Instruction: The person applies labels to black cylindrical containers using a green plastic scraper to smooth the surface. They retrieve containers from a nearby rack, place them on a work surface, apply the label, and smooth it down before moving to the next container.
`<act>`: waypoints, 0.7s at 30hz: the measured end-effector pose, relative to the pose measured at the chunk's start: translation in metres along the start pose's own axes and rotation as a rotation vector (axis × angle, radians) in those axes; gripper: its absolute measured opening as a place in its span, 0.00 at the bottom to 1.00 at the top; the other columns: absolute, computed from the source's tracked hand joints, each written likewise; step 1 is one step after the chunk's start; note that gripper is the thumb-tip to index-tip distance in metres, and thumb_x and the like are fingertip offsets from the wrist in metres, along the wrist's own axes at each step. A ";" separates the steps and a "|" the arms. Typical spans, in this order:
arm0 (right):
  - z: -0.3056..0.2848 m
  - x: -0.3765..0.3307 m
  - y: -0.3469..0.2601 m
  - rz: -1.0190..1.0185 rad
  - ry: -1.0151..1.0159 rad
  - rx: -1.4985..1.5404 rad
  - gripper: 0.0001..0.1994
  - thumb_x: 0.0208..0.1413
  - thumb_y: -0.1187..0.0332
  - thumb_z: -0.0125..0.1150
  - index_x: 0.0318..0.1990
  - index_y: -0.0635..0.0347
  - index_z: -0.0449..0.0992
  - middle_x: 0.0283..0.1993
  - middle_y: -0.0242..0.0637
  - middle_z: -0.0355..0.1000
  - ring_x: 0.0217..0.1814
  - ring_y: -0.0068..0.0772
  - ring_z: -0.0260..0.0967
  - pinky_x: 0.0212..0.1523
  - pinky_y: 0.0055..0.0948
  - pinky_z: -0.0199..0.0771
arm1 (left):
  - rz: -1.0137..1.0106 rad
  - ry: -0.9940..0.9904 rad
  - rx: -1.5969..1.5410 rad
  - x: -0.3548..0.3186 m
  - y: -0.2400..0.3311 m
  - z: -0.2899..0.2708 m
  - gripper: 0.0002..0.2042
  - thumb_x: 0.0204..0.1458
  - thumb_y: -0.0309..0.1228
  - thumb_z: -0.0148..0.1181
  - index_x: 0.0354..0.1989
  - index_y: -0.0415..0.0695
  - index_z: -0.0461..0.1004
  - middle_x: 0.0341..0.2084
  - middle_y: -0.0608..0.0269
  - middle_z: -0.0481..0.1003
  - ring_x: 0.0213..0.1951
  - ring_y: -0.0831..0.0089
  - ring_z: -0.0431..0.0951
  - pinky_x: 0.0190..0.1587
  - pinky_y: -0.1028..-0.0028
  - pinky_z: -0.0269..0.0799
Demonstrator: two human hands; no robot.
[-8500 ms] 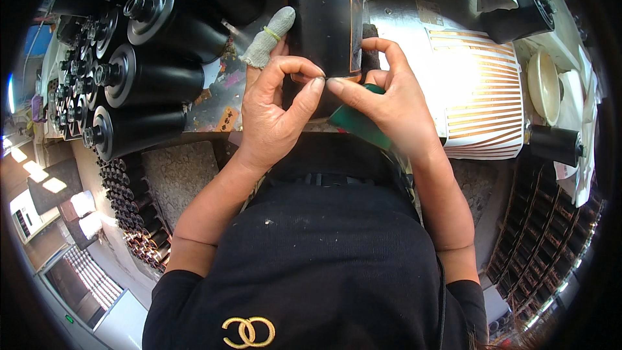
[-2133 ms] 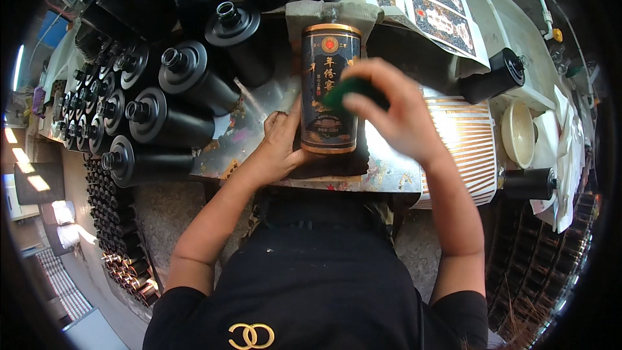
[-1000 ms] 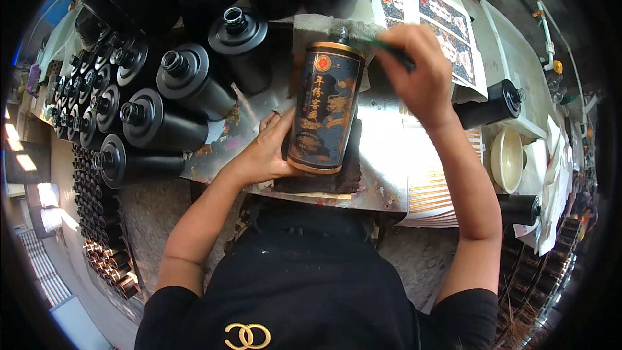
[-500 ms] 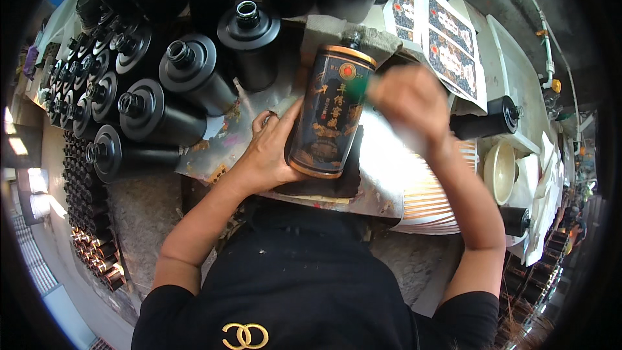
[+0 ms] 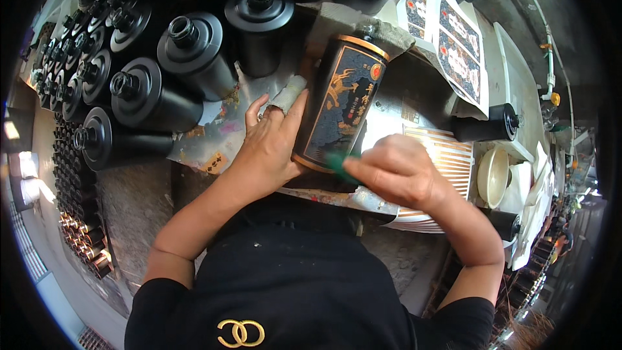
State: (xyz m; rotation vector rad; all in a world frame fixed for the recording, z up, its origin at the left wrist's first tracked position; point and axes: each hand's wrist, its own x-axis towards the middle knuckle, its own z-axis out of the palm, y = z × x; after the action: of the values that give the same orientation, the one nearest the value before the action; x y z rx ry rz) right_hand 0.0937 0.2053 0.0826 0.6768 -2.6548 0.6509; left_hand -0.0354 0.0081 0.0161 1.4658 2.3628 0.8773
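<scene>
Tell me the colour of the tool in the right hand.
Green tool, head view.

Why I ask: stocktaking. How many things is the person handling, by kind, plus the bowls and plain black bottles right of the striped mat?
Labelled bottle: 1
Green pad: 1
Cream bowl: 1
Plain black bottles: 2
Total: 5

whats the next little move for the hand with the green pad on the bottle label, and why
Probably sweep the green pad up the label toward the bottle's neck. The right hand presses it at the label's lower edge, the left hand steadies the black bottle on its side, and the length above the pad looks not yet pressed.
</scene>
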 end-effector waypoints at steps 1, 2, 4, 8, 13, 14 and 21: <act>0.006 0.002 0.001 0.120 0.030 0.116 0.13 0.39 0.77 0.69 0.35 0.58 0.78 0.31 0.34 0.72 0.30 0.30 0.70 0.30 0.26 0.70 | 0.012 0.024 0.006 0.000 -0.001 0.002 0.48 0.38 0.41 0.71 0.66 0.37 0.50 0.40 0.50 0.70 0.46 0.60 0.68 0.62 0.58 0.44; 0.010 0.003 0.003 0.244 0.062 0.232 0.12 0.41 0.75 0.69 0.35 0.59 0.76 0.32 0.36 0.71 0.29 0.31 0.69 0.28 0.25 0.69 | 0.025 0.044 0.014 -0.002 0.000 0.005 0.48 0.38 0.42 0.71 0.66 0.36 0.50 0.40 0.49 0.69 0.44 0.60 0.68 0.63 0.56 0.43; -0.008 0.020 0.041 0.282 0.204 0.135 0.13 0.42 0.75 0.70 0.38 0.61 0.76 0.33 0.39 0.72 0.33 0.36 0.70 0.34 0.27 0.71 | 0.039 0.100 -0.012 -0.004 0.001 0.011 0.48 0.39 0.43 0.71 0.65 0.34 0.50 0.39 0.48 0.69 0.44 0.60 0.69 0.63 0.54 0.43; -0.029 0.033 0.053 0.220 0.360 -0.283 0.08 0.47 0.75 0.64 0.37 0.59 0.77 0.32 0.38 0.71 0.32 0.33 0.70 0.33 0.25 0.72 | 0.051 0.155 -0.144 -0.003 -0.004 0.022 0.48 0.38 0.44 0.71 0.66 0.36 0.51 0.41 0.48 0.69 0.47 0.58 0.68 0.61 0.56 0.46; -0.003 0.026 -0.016 0.084 -0.113 0.083 0.11 0.39 0.77 0.65 0.34 0.60 0.77 0.29 0.38 0.69 0.30 0.38 0.70 0.31 0.30 0.72 | 0.051 0.251 -0.144 -0.004 -0.011 0.034 0.50 0.34 0.47 0.73 0.65 0.38 0.52 0.41 0.45 0.69 0.45 0.56 0.67 0.59 0.58 0.50; 0.001 0.031 -0.007 0.085 -0.049 0.056 0.11 0.39 0.78 0.66 0.34 0.59 0.78 0.29 0.38 0.70 0.30 0.37 0.71 0.30 0.29 0.71 | 0.023 0.229 -0.155 -0.006 -0.009 0.033 0.51 0.34 0.48 0.73 0.65 0.37 0.52 0.42 0.45 0.69 0.45 0.55 0.67 0.59 0.58 0.51; -0.028 0.063 0.042 0.026 0.057 -0.360 0.09 0.46 0.77 0.61 0.38 0.61 0.76 0.31 0.38 0.69 0.30 0.36 0.71 0.30 0.30 0.72 | -0.030 0.203 -0.234 -0.004 0.004 0.033 0.52 0.34 0.52 0.72 0.65 0.37 0.52 0.51 0.42 0.67 0.53 0.48 0.65 0.61 0.59 0.50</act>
State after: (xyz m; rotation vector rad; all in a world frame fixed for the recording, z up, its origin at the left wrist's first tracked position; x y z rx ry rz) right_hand 0.0248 0.2289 0.1174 0.5116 -2.6314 0.1843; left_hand -0.0150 0.0179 -0.0080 1.2997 2.3143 1.3011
